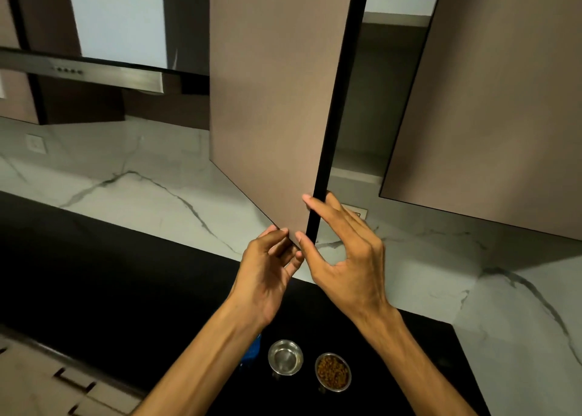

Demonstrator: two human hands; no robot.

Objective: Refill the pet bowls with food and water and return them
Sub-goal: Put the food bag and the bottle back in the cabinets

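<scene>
While no readable writing or brand shows anywhere, the range hood [104,69] at upper left has a row of small buttons, too small to read. Two steel bowls sit on the black desk [94,274] at bottom centre, close together, not touching. Water bowl [285,357] on the left: clear liquid inside, looks like water. Food bowl [333,372] on the right: filled with brown kibble. A blue object [253,349] lies just left of the water bowl, mostly hidden behind the left forearm; cannot tell what it is.

Both hands are raised above the bowls at the lower corner of an open taupe cabinet door [271,100] with a black edge. Right hand [346,258]: fingers apart, thumb and forefinger on either side of the door's black edge near the bottom, a light pinch; other fingers spread behind it. Left hand [267,270]: fingers loosely curled, fingertips at the door's bottom corner, seemingly touching it; whether it really grips is unclear.

Behind the door, the cabinet interior [378,100] shows a shelf, contents not visible. A second taupe door [488,100] hangs to the right. White marble backsplash [141,176] with grey veins runs behind the desk, with a wall socket [35,145] at left.
</scene>
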